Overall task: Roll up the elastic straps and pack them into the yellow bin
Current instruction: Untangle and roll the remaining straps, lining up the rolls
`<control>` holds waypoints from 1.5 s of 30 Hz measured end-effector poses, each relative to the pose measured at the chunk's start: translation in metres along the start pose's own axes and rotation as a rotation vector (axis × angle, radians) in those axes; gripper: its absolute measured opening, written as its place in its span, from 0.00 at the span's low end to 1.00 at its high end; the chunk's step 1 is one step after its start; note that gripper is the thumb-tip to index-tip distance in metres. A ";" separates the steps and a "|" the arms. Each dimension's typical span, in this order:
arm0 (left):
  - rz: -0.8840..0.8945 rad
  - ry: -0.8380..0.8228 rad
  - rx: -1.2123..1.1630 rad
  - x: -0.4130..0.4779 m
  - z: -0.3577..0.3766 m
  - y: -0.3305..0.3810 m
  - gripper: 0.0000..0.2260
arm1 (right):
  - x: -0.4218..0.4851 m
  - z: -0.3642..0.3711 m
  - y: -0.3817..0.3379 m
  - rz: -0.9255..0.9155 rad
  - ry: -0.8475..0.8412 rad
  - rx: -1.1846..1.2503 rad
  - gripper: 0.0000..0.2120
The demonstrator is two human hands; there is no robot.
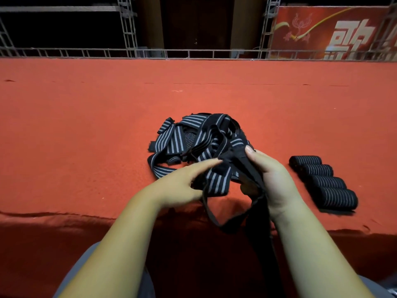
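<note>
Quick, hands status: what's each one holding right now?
Left hand: pinches the strap, index finger straight.
Right hand: grips the strap, fingers curled round it.

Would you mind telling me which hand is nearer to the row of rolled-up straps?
Right. The right hand sits just left of the rolled straps; the left hand is farther left, beyond it.

Pile of straps [189, 136]: lower layers buried, count not readable. On the pile's near side, the right hand [275, 179] shows only its thumb, fingers hidden behind the strap [217, 181] it grips. Left hand [180, 186]: curled fingers partly covered by the strap, hold unclear. Strap tail drops past the counter [86, 147] edge into shadow. Far right behind the pile, the banner [322, 31] is cut by the frame.
</note>
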State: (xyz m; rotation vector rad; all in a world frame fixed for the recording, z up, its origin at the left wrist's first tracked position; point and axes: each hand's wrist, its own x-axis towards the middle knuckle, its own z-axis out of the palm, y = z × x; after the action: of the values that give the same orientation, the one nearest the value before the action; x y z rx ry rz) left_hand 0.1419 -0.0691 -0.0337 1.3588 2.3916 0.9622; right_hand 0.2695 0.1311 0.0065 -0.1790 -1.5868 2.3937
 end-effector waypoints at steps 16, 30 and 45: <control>-0.214 0.091 -0.577 -0.005 0.001 0.061 0.14 | 0.019 -0.009 0.016 -0.170 0.172 -0.045 0.12; -0.169 0.524 -0.822 0.013 0.012 0.069 0.12 | 0.013 0.007 0.032 -0.200 0.169 -0.189 0.13; -0.121 0.535 -0.701 0.010 0.016 0.075 0.12 | 0.019 0.011 0.040 -0.284 0.295 -0.380 0.12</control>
State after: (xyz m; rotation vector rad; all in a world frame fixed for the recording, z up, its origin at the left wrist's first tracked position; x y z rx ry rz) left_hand 0.1951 -0.0272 0.0032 0.7445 2.0520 2.0661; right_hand 0.2431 0.1119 -0.0252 -0.3371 -1.7688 1.7502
